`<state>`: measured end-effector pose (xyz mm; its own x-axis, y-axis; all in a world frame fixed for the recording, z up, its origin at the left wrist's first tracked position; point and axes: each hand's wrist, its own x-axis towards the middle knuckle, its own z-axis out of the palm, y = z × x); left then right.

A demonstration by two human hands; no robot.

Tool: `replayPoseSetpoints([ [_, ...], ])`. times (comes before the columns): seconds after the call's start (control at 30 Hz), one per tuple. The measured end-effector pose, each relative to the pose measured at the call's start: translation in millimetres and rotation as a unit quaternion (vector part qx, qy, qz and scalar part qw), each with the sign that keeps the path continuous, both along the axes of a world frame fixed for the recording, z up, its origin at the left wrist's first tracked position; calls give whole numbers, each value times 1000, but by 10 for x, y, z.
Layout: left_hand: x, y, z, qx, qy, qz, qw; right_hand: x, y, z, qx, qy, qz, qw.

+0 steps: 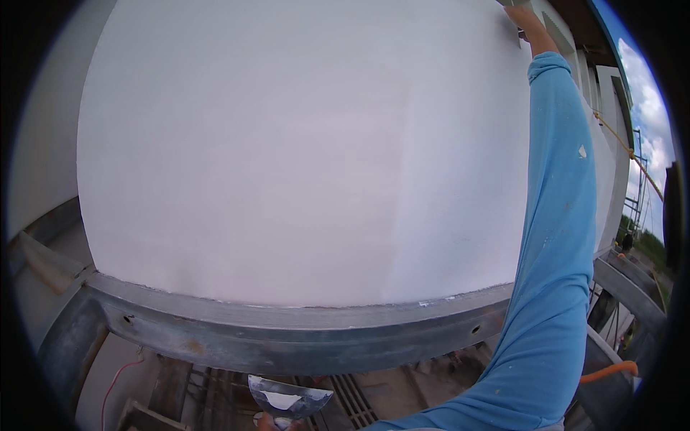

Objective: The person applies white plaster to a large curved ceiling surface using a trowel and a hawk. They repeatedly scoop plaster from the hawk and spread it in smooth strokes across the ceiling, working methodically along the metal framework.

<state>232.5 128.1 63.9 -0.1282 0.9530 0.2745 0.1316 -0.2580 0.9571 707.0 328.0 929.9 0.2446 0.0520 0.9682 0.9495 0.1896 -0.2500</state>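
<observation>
At the bottom edge, my left hand (267,422) is closed round the handle of a wide putty knife (305,404). A lump of white putty (280,399) sits on its metal blade. My right arm, in a paint-flecked blue sleeve, stretches up to the top right. There my right hand (530,26) is closed on what looks like a second putty knife (519,37), held against the white wall panel (287,158); only a thin dark part of it shows. A smoother, brighter band runs down the panel's right side.
A grey metal beam (287,345) runs along the panel's lower edge, with dark bars and framework below. A yellow rope (611,131) and an orange hose or rope (609,372) lie right of my arm. A thin red cord (111,391) hangs at lower left.
</observation>
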Motion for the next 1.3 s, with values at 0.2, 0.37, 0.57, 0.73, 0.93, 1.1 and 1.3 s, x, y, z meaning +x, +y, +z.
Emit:
replayPoseSetpoints([
  [0.2,9,-96,195,-23,47,-8,999,-1263,-319,-485,67,-134,-51,987],
  [0.37,77,-26,78,9,51,0,999,-60,-371,-44,16,-5,7,1000],
  [0.57,58,29,-348,-31,-61,-12,998,283,-58,-27,-47,79,26,995],
  [0.73,18,8,-305,0,-25,12,1000,-260,27,-207,-8,12,-14,1000],
  [0.93,-87,-18,-407,30,-8,36,999,-1577,-249,-612,63,-43,-84,993],
  [1.1,-182,-10,-412,49,9,40,998,-2416,-269,-759,87,-75,-101,988],
  [1.3,-308,-117,-329,28,12,13,999,-3399,-185,-1114,220,-125,-144,957],
])
